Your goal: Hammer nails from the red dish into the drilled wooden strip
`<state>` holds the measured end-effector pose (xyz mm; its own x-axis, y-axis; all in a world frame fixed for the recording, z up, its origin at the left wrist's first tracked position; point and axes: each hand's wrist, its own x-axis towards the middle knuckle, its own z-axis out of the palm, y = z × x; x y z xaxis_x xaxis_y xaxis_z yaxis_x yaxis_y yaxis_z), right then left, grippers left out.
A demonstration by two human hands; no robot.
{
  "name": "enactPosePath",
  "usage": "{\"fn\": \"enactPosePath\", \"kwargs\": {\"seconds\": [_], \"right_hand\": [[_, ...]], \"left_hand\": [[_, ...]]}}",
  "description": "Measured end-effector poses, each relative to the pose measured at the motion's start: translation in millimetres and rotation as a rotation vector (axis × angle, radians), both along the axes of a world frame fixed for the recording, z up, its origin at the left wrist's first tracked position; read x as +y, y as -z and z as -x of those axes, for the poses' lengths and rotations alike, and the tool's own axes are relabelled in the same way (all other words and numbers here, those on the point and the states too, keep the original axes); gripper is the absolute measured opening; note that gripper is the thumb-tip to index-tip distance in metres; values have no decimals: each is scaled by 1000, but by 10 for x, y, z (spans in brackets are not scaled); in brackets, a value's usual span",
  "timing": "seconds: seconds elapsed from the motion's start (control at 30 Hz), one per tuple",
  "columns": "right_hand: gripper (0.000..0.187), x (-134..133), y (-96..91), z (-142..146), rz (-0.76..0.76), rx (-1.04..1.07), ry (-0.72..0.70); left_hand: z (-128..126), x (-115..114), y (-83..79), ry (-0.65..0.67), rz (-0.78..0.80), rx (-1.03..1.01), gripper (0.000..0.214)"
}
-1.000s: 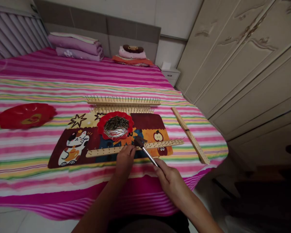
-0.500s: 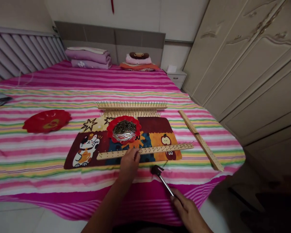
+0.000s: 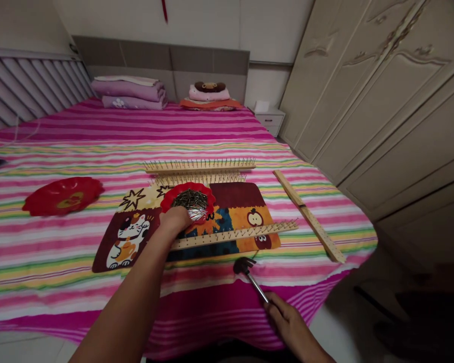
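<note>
My left hand (image 3: 176, 220) reaches to the near rim of a red scalloped bowl (image 3: 167, 200) filled with nails (image 3: 192, 199); its fingertips are hidden among or behind the nails. My right hand (image 3: 286, 318) is wrapped round the handle of a claw hammer (image 3: 255, 285), whose dark head hangs near the mat's front edge. Between the hands, a wooden strip (image 3: 227, 236) with nails standing in it lies across a patterned mat (image 3: 245, 195). My left forearm covers the strip's left end.
Behind the bowl lie nail-studded wooden strips (image 3: 200, 168). More wooden strips (image 3: 309, 217), bound by a dark band, lie to the right. A red scalloped plate (image 3: 63, 195) sits at left on the striped bedspread (image 3: 60, 242). A wardrobe (image 3: 344, 101) stands beyond the bed's right side.
My left hand has left the wooden strip and moved up and left to the bowl of nails. My right hand stays nearly in place with the hammer. The view has shifted slightly.
</note>
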<state>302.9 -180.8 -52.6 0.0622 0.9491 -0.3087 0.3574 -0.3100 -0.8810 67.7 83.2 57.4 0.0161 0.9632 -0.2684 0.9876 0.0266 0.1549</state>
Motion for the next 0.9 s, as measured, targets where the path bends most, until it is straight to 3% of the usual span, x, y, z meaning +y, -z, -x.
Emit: {"fn": "enactPosePath", "kwargs": {"seconds": [0.13, 0.3, 0.4, 0.53, 0.7, 0.8, 0.9], "right_hand": [[31, 12, -56, 22, 24, 27, 14], [28, 21, -61, 12, -2, 36, 10], [28, 20, -46, 8, -6, 36, 0], [27, 18, -66, 25, -6, 41, 25], [25, 17, -96, 31, -4, 50, 35], [26, 14, -85, 28, -1, 49, 28], [25, 13, -79, 31, 8, 51, 30]], "left_hand": [[9, 76, -44, 96, 119, -14, 6], [11, 44, -138, 134, 134, -16, 14], [76, -34, -196, 114, 117, -122, 15], [235, -165, -198, 1, 74, -549, 18], [301, -356, -167, -120, 261, -1140, 24], [248, -488, -150, -242, 297, -1355, 25], [164, -637, -84, -327, 321, -1432, 32]]}}
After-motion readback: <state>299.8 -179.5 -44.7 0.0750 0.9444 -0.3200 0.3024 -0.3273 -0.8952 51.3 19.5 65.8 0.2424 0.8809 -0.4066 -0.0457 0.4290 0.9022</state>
